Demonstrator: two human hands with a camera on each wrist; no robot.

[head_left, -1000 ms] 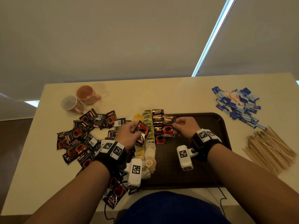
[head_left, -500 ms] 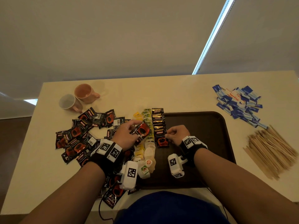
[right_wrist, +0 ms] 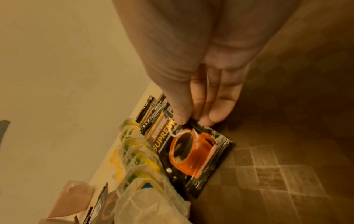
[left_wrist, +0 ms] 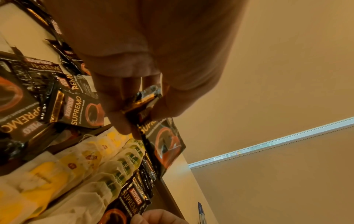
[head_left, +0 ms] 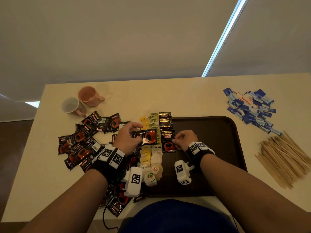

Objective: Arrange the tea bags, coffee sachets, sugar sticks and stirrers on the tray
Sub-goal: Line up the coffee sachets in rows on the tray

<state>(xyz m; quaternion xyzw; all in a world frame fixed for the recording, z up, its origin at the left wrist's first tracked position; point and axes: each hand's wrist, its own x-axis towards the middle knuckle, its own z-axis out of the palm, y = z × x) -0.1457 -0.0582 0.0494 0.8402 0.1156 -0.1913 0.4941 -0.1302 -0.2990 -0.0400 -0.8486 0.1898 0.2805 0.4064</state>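
Pinching sachet [right_wrist: 193,153] — right hand [right_wrist: 191,84]

Left hand [head_left: 128,137] raised above the table, fingers and thumb curled, pinching a sachet [head_left: 146,137] by its edge; left wrist view confirms the pinch. Right hand [head_left: 185,139] lowered, knuckles up, thumb and fingertips [right_wrist: 210,119] closed on the far corner of a second sachet [head_left: 168,142]. Both forearms extend forward, wrists banded.

Black wristbands [head_left: 198,153] with white coded tags, bare forearms
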